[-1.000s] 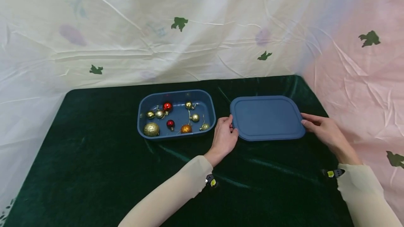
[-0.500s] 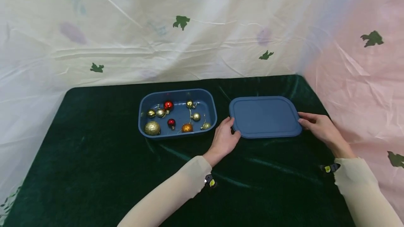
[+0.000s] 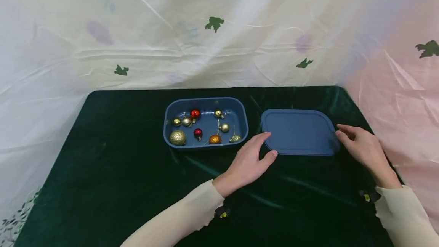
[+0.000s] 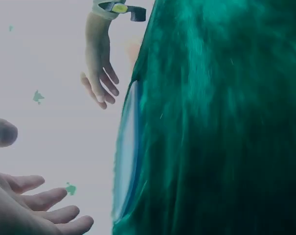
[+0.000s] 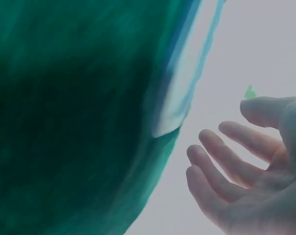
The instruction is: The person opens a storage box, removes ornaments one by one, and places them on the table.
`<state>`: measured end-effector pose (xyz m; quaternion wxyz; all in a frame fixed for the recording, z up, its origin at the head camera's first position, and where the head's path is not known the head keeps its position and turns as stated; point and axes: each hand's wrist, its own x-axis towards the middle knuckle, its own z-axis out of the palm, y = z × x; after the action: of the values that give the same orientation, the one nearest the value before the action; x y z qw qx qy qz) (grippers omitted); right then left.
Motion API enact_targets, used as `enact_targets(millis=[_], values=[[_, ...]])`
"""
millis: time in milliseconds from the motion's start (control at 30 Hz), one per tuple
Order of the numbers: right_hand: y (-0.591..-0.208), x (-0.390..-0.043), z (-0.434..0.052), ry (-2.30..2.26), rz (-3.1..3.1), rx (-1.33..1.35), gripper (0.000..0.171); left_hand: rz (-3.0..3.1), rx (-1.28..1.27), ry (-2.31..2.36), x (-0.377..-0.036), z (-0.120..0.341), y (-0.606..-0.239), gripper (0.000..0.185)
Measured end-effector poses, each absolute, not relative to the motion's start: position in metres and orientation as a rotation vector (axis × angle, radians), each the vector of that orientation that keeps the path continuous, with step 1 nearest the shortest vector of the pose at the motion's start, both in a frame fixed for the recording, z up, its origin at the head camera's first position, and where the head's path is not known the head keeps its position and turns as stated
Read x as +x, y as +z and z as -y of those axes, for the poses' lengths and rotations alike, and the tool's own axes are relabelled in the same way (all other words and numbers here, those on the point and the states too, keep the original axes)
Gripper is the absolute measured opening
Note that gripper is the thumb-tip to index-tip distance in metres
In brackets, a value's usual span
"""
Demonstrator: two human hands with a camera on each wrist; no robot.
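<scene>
A blue rectangular lid (image 3: 298, 132) lies flat on the green cloth. My left hand (image 3: 245, 163) hovers by the lid's left edge with fingers spread; the left wrist view shows those fingers (image 4: 45, 199) apart from the lid. Off the lid's right edge is my right hand (image 3: 365, 149), its fingers loosely bent and holding nothing in the right wrist view. To the left stands a blue box (image 3: 205, 146) without a cover. Inside it lie several small baubles: a large gold glitter bauble (image 3: 177, 138), an orange bauble (image 3: 215, 139), a dark red bauble (image 3: 197, 133) and others.
Dark green velvet (image 3: 113, 170) covers the table. Behind it hangs a pale curtain (image 3: 154, 48) with green leaf shapes, and a pink curtain (image 3: 394, 87) runs along the right side. A narrow strip of cloth separates box and lid.
Both hands have let go of the lid and moved away from its edges, the left hand rising with fingers spread. The lid lies on the cloth. The head view has shifted slightly.
</scene>
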<state>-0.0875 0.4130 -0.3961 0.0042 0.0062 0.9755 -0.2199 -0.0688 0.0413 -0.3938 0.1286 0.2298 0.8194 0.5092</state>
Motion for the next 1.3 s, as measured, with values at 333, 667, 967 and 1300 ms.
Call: enact_targets(millis=[333,667,967,1300], values=[[-0.367,-0.074,-0.346,-0.962,-3.256,-0.129,0.039,-2.576,0.964,1.532,-0.064,0.022,-0.372,0.051],[-0.36,-0.08,-0.279,-1.208,-3.207,-0.589,0.036,-3.045,1.047,1.294,-0.087,0.095,-0.376,0.05],[-0.364,-0.088,-0.242,-1.219,-3.085,-0.762,0.036,-3.258,0.928,0.97,-0.1,0.136,-0.386,0.059],[-0.366,-0.1,-0.211,-1.21,-2.95,-0.867,0.038,-3.144,0.545,0.75,-0.114,0.158,-0.395,0.08]])
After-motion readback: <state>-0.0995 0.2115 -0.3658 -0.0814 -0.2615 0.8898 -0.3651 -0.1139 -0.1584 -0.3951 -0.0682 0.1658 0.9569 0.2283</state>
